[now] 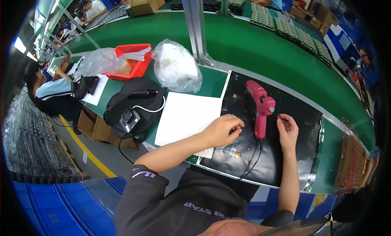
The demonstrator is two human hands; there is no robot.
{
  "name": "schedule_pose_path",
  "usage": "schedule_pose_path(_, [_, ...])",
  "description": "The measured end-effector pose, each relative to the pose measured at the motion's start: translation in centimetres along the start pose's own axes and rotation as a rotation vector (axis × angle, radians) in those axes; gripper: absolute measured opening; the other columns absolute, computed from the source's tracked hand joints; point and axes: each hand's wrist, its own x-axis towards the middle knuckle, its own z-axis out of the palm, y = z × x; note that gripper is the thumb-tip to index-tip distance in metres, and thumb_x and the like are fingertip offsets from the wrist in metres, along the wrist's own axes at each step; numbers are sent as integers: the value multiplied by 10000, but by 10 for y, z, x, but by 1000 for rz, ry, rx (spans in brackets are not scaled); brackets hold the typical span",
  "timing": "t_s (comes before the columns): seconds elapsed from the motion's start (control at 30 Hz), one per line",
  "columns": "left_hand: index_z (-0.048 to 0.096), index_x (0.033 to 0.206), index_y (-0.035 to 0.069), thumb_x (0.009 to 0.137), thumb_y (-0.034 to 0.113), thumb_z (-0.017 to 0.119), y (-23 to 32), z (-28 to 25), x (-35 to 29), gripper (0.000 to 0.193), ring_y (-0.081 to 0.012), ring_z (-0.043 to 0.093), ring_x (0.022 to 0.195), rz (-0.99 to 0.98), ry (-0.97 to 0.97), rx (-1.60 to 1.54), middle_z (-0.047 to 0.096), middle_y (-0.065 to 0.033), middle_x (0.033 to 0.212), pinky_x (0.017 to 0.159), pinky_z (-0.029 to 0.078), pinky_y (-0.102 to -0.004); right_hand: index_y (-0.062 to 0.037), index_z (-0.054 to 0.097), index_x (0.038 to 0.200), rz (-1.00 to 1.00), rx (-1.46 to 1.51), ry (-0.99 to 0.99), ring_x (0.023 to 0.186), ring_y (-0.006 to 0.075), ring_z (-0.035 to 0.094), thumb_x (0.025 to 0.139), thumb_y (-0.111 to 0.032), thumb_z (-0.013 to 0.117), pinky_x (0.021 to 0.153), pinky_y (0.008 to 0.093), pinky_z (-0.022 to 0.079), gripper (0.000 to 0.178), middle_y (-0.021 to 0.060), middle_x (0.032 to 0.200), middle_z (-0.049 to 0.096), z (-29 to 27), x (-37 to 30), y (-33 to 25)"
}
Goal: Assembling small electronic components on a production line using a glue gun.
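A pink hot glue gun (260,107) lies on the black mat (301,154) between my two hands, its handle toward me and a dark cord trailing from it. My left hand (224,130) hovers or rests at the mat's left edge, fingers loosely curled with a gap to the thumb, holding nothing. On the other side of the glue gun is my right hand (288,132), its fingers bent and slightly apart, also with nothing in it. Neither hand touches the glue gun. A white sheet (187,118) lies beside my left forearm, partly under it.
Left of the sheet sit a black bag (136,99) with a white cable, a clear plastic bag of white pieces (175,67) and a red bin (136,67). A metal post (194,28) rises behind; beyond runs a green conveyor (252,44). A co-worker (53,89) sits at far left.
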Motion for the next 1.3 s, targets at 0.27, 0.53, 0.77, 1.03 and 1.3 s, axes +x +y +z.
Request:
schedule_pose_path(0.27, [637, 933, 6, 811, 37, 659, 4, 0, 2, 128, -293, 635, 800, 22, 5, -10, 644, -115, 811, 717, 522, -388, 38, 628, 1109, 24, 3, 14, 928, 114, 620, 911, -35, 672, 848, 242, 486, 216, 70, 1024, 666, -3, 0, -1])
schedule_pose_path(0.53, [646, 994, -3, 839, 37, 667, 3, -1, 0, 161, -257, 639, 786, 34, -19, -2, 634, -118, 833, 707, 523, -356, 43, 626, 1127, 57, 5, -10, 930, 115, 625, 916, -39, 672, 853, 245, 493, 231, 78, 1036, 667, -3, -2, -4])
schedule_pose_path(0.77, [644, 1004, 3, 845, 43, 664, 1, 1, 0, 165, -255, 638, 778, 40, -14, -14, 628, -115, 834, 700, 521, -354, 50, 623, 1138, 54, 0, -21, 927, 112, 623, 916, -38, 671, 852, 244, 493, 243, 81, 1036, 667, -3, -3, -4])
schedule_pose_path(1.03, [649, 1011, -2, 853, 50, 667, 2, 1, 0, 168, -232, 639, 760, 8, -31, -46, 627, -114, 841, 673, 523, -336, 57, 635, 1115, 54, -13, -29, 887, 103, 613, 901, -40, 683, 819, 243, 489, 239, 72, 998, 670, -1, -2, -3])
schedule_pose_path(1.3, [653, 1019, -7, 851, 52, 669, 0, 0, 0, 178, -229, 649, 751, 20, -7, -44, 634, -118, 847, 673, 530, -329, 60, 640, 1103, 23, -61, -55, 887, 105, 616, 889, -32, 688, 811, 244, 494, 238, 82, 994, 671, 2, -1, -9])
